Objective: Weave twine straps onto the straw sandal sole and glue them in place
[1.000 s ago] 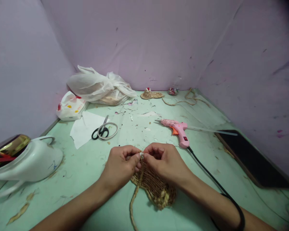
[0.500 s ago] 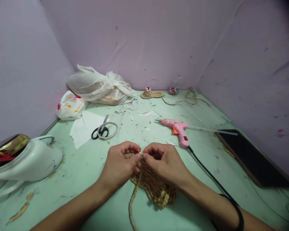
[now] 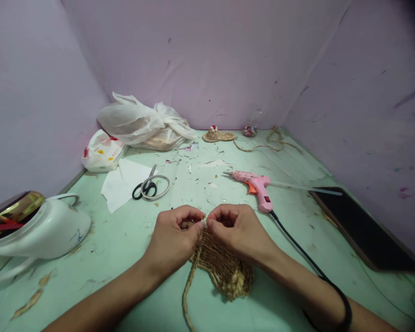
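My left hand (image 3: 174, 240) and my right hand (image 3: 237, 233) meet thumb to thumb over a flat woven piece of tan jute rope (image 3: 224, 272) on the green table (image 3: 124, 240). Both hands are closed in a pinch on the far edge of the woven piece. A loose rope tail (image 3: 187, 299) runs from under my left hand toward the near edge. A lumpy knot of rope sits at the near right of the piece.
A pink glue gun (image 3: 256, 184) with a black cord (image 3: 297, 249) lies right of my hands. Scissors (image 3: 148, 186) and white paper (image 3: 119, 184) lie to the left, plastic bags (image 3: 141, 124) behind. A white pot (image 3: 38, 228) sits far left, a dark phone (image 3: 359, 228) far right.
Both hands keep their pinch on the woven piece and have barely shifted. The rope tail has swung slightly leftward.
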A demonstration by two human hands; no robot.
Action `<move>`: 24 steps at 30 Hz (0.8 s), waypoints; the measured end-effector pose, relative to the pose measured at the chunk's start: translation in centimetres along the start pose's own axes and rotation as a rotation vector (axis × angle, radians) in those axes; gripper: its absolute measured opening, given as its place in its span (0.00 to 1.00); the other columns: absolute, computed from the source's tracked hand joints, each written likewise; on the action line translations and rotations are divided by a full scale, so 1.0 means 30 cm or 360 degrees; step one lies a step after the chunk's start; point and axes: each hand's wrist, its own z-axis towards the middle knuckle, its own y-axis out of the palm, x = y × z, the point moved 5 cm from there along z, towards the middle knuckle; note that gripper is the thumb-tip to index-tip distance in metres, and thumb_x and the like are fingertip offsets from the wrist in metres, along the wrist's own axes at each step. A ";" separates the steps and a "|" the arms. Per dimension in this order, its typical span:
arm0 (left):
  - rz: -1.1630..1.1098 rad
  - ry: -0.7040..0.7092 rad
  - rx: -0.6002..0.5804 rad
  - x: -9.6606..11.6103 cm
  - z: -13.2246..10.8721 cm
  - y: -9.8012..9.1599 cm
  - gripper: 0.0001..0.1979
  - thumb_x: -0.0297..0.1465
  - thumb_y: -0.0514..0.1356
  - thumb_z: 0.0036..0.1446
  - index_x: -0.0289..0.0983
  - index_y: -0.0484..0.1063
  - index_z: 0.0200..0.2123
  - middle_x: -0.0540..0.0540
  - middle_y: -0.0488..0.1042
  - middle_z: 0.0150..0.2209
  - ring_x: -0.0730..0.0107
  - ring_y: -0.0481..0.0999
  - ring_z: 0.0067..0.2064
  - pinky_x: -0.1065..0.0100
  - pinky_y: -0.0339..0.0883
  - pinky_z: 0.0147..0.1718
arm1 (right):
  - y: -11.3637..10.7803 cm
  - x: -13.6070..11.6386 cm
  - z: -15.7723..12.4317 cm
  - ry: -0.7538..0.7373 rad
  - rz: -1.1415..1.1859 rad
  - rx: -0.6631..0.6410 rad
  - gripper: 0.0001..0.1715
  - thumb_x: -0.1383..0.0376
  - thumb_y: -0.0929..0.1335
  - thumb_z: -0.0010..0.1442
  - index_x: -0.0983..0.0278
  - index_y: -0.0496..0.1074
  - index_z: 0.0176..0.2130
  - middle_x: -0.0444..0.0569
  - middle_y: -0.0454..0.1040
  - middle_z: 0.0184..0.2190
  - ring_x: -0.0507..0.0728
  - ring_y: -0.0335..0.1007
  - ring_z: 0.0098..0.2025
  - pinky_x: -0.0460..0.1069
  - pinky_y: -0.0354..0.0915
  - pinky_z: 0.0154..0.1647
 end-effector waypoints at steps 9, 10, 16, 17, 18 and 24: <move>0.0015 0.0029 -0.0016 -0.005 0.009 0.001 0.06 0.30 0.60 0.45 0.34 0.71 0.28 0.52 0.68 0.17 0.77 0.65 0.18 0.75 0.59 0.17 | -0.003 -0.004 0.000 0.0018 0.0041 -0.0026 0.06 0.69 0.65 0.44 0.66 0.72 0.23 0.42 0.68 0.17 0.47 0.59 0.19 0.42 0.54 0.18; 0.0015 0.0034 -0.0009 -0.004 0.008 0.000 0.06 0.30 0.60 0.44 0.34 0.71 0.27 0.52 0.68 0.17 0.77 0.64 0.18 0.75 0.59 0.17 | -0.004 -0.005 0.001 0.0022 0.0031 -0.0022 0.06 0.69 0.65 0.43 0.67 0.72 0.23 0.42 0.68 0.17 0.47 0.59 0.19 0.42 0.55 0.18; 0.0022 0.0043 0.0005 -0.004 0.004 -0.001 0.05 0.30 0.60 0.44 0.34 0.72 0.27 0.52 0.68 0.17 0.77 0.64 0.19 0.75 0.59 0.17 | -0.005 -0.005 0.003 0.0029 0.0006 -0.0009 0.05 0.70 0.64 0.43 0.66 0.71 0.21 0.42 0.67 0.17 0.47 0.59 0.19 0.42 0.55 0.19; 0.0023 0.0043 -0.0008 -0.005 0.005 0.001 0.05 0.30 0.60 0.44 0.34 0.71 0.27 0.52 0.68 0.17 0.76 0.65 0.19 0.74 0.59 0.18 | -0.004 -0.004 0.003 0.0031 0.0016 -0.0017 0.05 0.70 0.64 0.43 0.66 0.70 0.21 0.41 0.67 0.16 0.47 0.58 0.19 0.42 0.55 0.18; 0.0022 0.0041 -0.0026 -0.007 0.005 0.003 0.06 0.30 0.59 0.45 0.34 0.71 0.27 0.52 0.68 0.17 0.76 0.65 0.19 0.74 0.59 0.18 | -0.003 -0.003 0.003 0.0032 0.0032 -0.0027 0.05 0.70 0.64 0.43 0.66 0.70 0.21 0.41 0.67 0.16 0.46 0.58 0.19 0.42 0.54 0.18; 0.0409 0.0541 0.0187 0.036 -0.017 -0.019 0.03 0.27 0.57 0.48 0.36 0.68 0.29 0.53 0.65 0.19 0.76 0.64 0.20 0.74 0.58 0.19 | -0.002 0.008 0.011 0.0116 0.0143 -0.0008 0.04 0.71 0.64 0.43 0.66 0.69 0.21 0.40 0.65 0.14 0.46 0.57 0.18 0.42 0.54 0.18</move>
